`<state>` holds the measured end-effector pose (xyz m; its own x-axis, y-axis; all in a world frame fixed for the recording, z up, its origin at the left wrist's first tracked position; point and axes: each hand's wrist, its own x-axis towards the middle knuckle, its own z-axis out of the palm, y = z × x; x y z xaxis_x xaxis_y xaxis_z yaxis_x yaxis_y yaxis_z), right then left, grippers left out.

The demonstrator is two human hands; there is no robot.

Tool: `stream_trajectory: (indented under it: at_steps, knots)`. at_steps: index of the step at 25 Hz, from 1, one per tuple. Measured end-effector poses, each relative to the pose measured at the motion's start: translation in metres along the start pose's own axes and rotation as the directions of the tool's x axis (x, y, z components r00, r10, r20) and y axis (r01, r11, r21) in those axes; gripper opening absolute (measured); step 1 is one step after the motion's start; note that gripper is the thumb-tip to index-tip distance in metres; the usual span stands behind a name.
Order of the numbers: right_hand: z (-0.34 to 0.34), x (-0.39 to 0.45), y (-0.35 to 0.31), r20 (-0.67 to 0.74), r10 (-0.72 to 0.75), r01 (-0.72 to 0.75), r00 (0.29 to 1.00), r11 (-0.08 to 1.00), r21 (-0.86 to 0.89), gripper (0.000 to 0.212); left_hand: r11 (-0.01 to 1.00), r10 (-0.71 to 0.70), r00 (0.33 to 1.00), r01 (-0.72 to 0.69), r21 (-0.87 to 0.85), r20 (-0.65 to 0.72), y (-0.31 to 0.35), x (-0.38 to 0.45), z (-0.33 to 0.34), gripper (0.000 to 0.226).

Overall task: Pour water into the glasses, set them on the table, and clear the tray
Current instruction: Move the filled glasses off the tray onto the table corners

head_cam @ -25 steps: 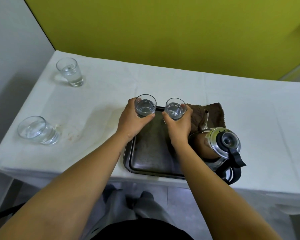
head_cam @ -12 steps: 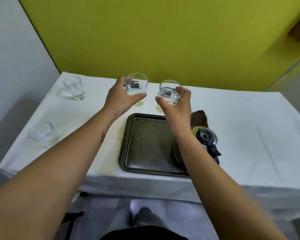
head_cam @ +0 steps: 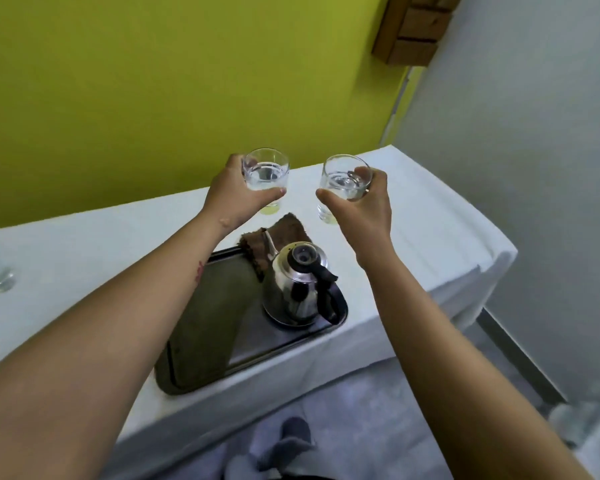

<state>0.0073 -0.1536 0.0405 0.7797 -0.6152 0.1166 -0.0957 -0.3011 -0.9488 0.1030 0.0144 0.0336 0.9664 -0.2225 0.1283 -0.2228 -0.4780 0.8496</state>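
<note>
Clear water-filled glass tumblers (head_cam: pixel 266 174) (head_cam: pixel 346 181), one gripped upright in each hand, left hand (head_cam: pixel 234 199), right hand (head_cam: pixel 364 206), beyond the dark metal tray (head_cam: pixel 201 327), likely for setting down.

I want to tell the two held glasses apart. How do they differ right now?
The left glass is gripped by the left hand and lies past the brown cloth. The right glass is gripped by the right hand and lies nearer the table's right end. Both are clear, upright, part-filled with water and off the tray.
</note>
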Motion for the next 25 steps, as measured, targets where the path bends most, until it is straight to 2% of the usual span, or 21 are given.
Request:
stream_trajectory:
  at_steps: [6, 13, 18, 25]
  knots:
    - [-0.076, 0.041, 0.061, -0.176, 0.132, -0.141, 0.975, 0.989, -0.034, 0.058, 0.998, 0.06, 0.979, -0.059, -0.008, 0.196, 0.039, 0.037, 0.109, 0.069]
    - [-0.131, 0.109, 0.132, -0.235, 0.231, -0.245, 0.944, 0.969, -0.033, 0.06, 0.999, 0.021, 0.946, -0.03, 0.024, 0.324, 0.059, 0.097, 0.222, 0.071]
    - [-0.157, 0.151, 0.177, -0.275, 0.274, -0.293, 0.922, 0.956, -0.031, 0.063, 0.999, -0.034, 0.946, 0.029, 0.019, 0.323, 0.055, 0.138, 0.292, 0.072]
    - [-0.187, 0.184, 0.228, -0.304, 0.305, -0.338, 0.902, 0.939, -0.06, 0.064, 0.993, -0.117, 0.966, 0.118, 0.008, 0.229, 0.044, 0.188, 0.367, 0.073]
